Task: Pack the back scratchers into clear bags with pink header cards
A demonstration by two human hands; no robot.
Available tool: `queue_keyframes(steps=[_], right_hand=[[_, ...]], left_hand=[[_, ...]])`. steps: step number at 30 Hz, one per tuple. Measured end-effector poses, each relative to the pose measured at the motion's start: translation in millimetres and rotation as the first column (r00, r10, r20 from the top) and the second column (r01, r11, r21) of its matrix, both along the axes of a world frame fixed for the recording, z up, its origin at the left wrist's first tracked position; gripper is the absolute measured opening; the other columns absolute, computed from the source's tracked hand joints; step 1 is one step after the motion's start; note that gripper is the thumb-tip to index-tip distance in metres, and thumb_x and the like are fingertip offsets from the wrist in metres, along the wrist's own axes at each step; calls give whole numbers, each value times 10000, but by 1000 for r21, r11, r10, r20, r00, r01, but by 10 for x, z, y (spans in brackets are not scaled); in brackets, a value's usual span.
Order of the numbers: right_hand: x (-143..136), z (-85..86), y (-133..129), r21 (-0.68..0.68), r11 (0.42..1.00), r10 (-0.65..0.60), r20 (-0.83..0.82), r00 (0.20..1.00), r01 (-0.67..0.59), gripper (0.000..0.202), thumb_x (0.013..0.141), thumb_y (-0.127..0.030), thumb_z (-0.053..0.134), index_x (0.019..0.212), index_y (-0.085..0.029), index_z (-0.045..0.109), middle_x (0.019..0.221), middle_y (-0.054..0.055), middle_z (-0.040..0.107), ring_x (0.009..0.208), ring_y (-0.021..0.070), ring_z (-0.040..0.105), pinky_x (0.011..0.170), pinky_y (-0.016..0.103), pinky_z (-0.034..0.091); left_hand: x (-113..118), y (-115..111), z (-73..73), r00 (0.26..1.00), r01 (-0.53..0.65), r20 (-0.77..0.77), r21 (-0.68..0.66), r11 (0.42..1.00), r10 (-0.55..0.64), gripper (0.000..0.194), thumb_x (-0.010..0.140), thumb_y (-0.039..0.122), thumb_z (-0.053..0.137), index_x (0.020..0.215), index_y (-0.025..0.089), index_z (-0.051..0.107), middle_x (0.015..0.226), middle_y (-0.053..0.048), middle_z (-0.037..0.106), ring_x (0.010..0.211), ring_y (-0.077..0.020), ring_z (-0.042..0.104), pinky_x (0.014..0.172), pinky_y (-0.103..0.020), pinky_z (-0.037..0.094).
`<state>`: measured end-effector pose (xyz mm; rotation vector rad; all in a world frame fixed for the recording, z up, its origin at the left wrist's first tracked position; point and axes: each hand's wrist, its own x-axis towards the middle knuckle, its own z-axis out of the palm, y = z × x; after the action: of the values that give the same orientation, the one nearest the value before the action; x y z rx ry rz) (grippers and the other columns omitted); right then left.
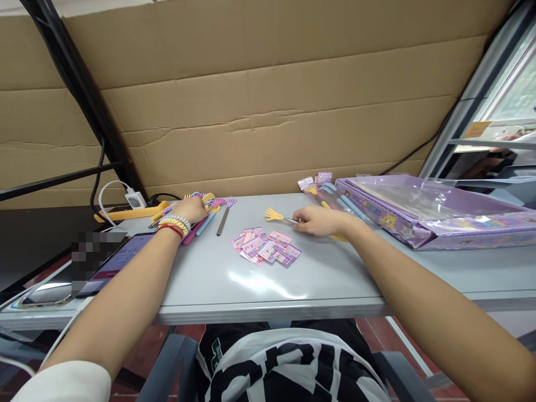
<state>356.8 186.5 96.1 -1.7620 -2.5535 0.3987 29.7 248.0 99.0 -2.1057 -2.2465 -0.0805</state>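
My right hand (316, 220) is closed round the metal rod of a yellow hand-shaped stick (274, 215), whose little yellow hand points left. My left hand (190, 209) rests on a pile of colourful sticks (205, 223) at the left; its fingertips are hidden, so its grip does not show. A purple-headed stick (224, 220) lies alone just right of that pile. Between my hands and nearer the front edge, several small pink and purple cards (267, 247) lie overlapping. Bagged sticks (343, 202) with printed card tops lie beyond my right hand.
A purple printed box (435, 233) with clear plastic stands on the right of the grey table (201, 296). Phones (119, 262), a white charger (134, 198) and its cable are at the left. Cardboard (268, 111) walls the back; a black metal post (90, 111) slants at the left.
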Motion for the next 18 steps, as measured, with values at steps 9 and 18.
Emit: queue_keyframes(steps=[9,18], right_hand=[[9,-8,17,27,1000,1,-26,1000,0,392,914,-472,341,701,-185,504,695,45,604,628,161,532,582,279,343],[21,-16,19,-5,1000,27,-70,997,-27,561,852,-675,327,575,-191,391,581,2,440,514,116,371,512,283,255]], left_hand=[[58,20,-20,984,180,-3,12,984,-180,310,736,389,501,895,212,700,1059,-85,707,971,-267,638,782,-305,478],[115,-14,-27,982,179,-54,-25,984,-180,268,741,319,491,853,218,713,986,-73,732,898,-240,658,756,-275,480]])
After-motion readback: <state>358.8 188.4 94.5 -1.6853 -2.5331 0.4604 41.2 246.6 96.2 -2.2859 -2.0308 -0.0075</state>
